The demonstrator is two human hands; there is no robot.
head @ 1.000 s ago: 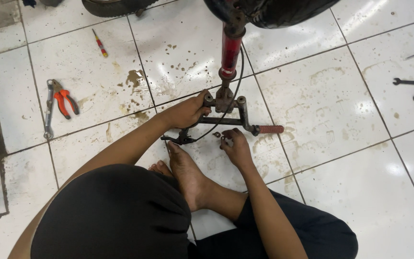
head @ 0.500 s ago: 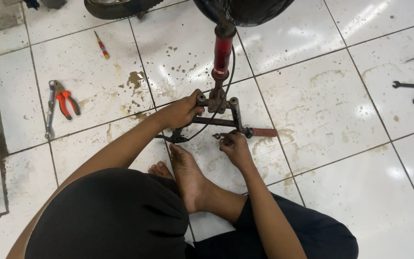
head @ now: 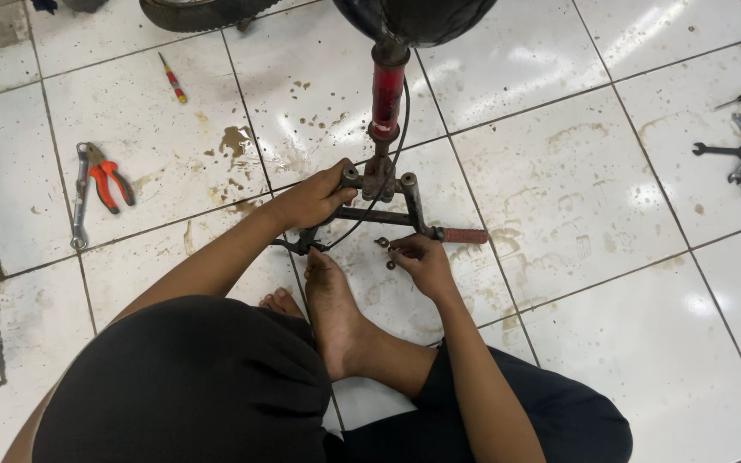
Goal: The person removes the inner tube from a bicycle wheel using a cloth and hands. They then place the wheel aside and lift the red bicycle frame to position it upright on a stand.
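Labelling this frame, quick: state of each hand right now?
Left hand: closed around the left side of the dark metal bracket.
Right hand: fingers pinched on a small dark part; which part cannot be told.

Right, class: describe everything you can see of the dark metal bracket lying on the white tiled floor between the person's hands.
The dark metal bracket is a greasy, worn frame: a crossbar with upright posts and a reddish-brown peg at its right end. It lies on the stained white tiled floor, below a red cylindrical tube, with a thin black cable curving past it. The left hand grips its left post; the right hand works just below the bar. A bare foot rests near its left end.
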